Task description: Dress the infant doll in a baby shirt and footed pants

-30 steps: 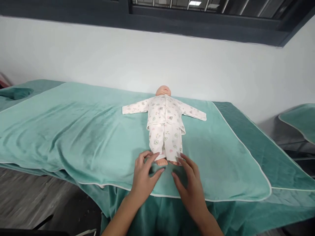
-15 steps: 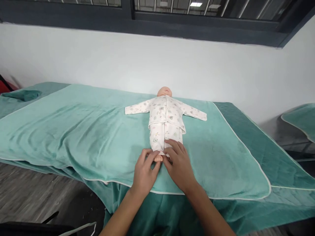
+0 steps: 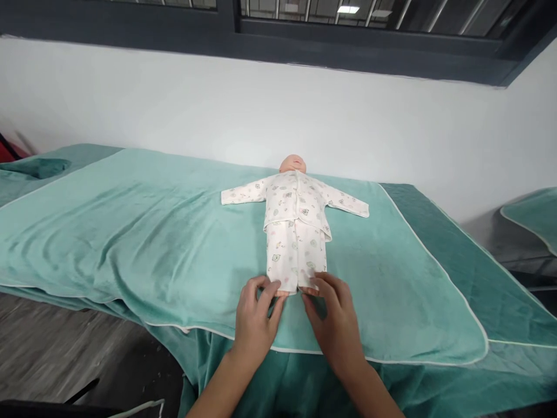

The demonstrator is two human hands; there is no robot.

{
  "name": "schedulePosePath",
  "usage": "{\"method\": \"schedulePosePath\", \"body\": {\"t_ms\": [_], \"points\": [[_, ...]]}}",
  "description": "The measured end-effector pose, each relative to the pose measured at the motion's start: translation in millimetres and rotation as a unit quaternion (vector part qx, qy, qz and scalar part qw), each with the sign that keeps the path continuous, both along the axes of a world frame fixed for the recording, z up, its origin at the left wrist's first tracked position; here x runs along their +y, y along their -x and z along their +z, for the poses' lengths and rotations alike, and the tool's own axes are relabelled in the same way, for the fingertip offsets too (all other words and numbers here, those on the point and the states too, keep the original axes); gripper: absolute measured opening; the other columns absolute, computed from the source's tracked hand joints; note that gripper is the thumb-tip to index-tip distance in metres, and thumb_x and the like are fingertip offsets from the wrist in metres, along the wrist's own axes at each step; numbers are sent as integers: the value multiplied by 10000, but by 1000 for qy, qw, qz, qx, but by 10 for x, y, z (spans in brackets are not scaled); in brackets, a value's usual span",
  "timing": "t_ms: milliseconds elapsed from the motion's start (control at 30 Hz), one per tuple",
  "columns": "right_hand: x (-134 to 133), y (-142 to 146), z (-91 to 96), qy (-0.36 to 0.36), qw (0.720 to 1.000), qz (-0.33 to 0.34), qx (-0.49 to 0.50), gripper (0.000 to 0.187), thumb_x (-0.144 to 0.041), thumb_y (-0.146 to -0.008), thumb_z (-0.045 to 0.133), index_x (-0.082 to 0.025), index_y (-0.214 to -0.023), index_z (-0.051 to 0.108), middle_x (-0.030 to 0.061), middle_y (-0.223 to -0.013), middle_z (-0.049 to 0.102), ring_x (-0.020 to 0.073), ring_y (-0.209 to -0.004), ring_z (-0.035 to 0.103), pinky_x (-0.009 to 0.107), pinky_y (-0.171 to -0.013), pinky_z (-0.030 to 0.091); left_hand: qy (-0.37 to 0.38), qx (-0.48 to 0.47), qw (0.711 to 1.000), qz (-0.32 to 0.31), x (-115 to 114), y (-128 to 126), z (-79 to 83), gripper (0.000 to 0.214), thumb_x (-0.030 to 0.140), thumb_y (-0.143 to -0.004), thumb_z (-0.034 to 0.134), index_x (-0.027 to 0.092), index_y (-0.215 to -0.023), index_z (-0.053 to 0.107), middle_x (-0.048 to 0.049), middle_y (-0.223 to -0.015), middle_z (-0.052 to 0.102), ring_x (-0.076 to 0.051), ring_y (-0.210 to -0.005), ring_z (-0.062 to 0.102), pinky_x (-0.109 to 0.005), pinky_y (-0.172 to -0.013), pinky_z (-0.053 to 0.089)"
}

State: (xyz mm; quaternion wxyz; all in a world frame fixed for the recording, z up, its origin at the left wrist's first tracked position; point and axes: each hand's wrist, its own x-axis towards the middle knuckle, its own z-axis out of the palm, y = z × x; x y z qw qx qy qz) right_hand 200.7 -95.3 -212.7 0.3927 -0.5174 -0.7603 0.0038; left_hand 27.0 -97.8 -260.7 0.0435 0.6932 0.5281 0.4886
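A baby doll (image 3: pixel 295 223) lies on its back on a light teal towel (image 3: pixel 152 238), head toward the wall, arms spread. It wears a white printed top and matching trousers (image 3: pixel 296 258). My left hand (image 3: pixel 256 316) pinches the hem of the doll's left-side trouser leg. My right hand (image 3: pixel 333 319) pinches the hem of the other leg. Both hands cover the doll's feet.
The towel lies over a table draped in darker teal cloth (image 3: pixel 444 232), set against a white wall. A second teal-covered surface (image 3: pixel 535 212) shows at the right edge. A folded dark teal cloth (image 3: pixel 35 168) sits far left. Grey floor lies at lower left.
My right hand has slid down from the trouser leg to its hem. Both trouser legs now reach lower and hide the feet that showed earlier.
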Motion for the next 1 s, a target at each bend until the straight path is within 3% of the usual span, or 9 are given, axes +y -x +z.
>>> {"method": "schedulePosePath", "body": {"t_ms": [100,200,367,533,700,833,933,1000], "points": [[38,-110,7,40,998,-7,55,162,-279,-935,614,-232,-1081,560,83,-1014,617,219,-915,636,371,-757,564,-27,12,1000,0,-1,-4,12,316,179,-898,609,256,-1203,581,-103,-1073,544,-232,-967,592,-401,-816,549],[41,-178,107,81,992,15,96,109,-291,-924,632,-235,-883,548,19,-834,589,166,-730,600,291,-633,522,-38,-6,999,-8,-7,-3,51,336,143,-893,603,268,-1205,590,-92,-1052,544,-221,-944,593,-381,-795,548],[-27,-223,223,45,992,25,117,86,-193,-934,579,-244,-875,545,20,-853,596,163,-769,605,274,-655,501,-25,-32,999,-6,-26,-17,56,329,141,-893,596,265,-1197,611,-86,-1028,539,-208,-905,607,-354,-759,551],[-30,-228,80,72,992,68,77,78,-176,-930,580,-245,-903,560,25,-892,613,166,-812,624,273,-710,514,-9,-47,999,-10,-66,-32,45,290,152,-902,590,257,-1171,616,-81,-1025,537,-201,-916,610,-352,-779,555],[-32,-360,29,106,984,95,108,28,-250,-938,599,-250,-966,597,27,-959,638,170,-887,632,277,-764,512,42,-128,991,-14,-41,109,78,199,260,-909,609,251,-1108,612,-79,-1060,583,-219,-1019,608,-377,-866,540],[294,-513,93,149,971,15,186,142,-370,-952,552,-239,-953,609,30,-944,658,183,-863,630,308,-778,500,108,-287,951,25,366,264,186,241,390,-930,579,237,-1112,618,-80,-1146,624,-208,-1085,612,-353,-931,525],[880,-571,148,184,944,-85,261,296,-481,-895,568,-215,-1022,598,79,-1065,678,225,-941,638,353,-826,494,179,-399,899,-11,899,301,330,334,436,-912,607,219,-1164,620,-92,-1280,634,-222,-1209,593,-367,-1039,486],[1333,-561,177,211,930,-124,274,320,-488,-860,564,-200,-994,591,97,-1039,688,243,-957,631,359,-835,479,218,-479,848,-53,1262,269,429,395,444,-895,633,203,-1207,615,-109,-1322,629,-230,-1190,619,-377,-1029,503]]}}
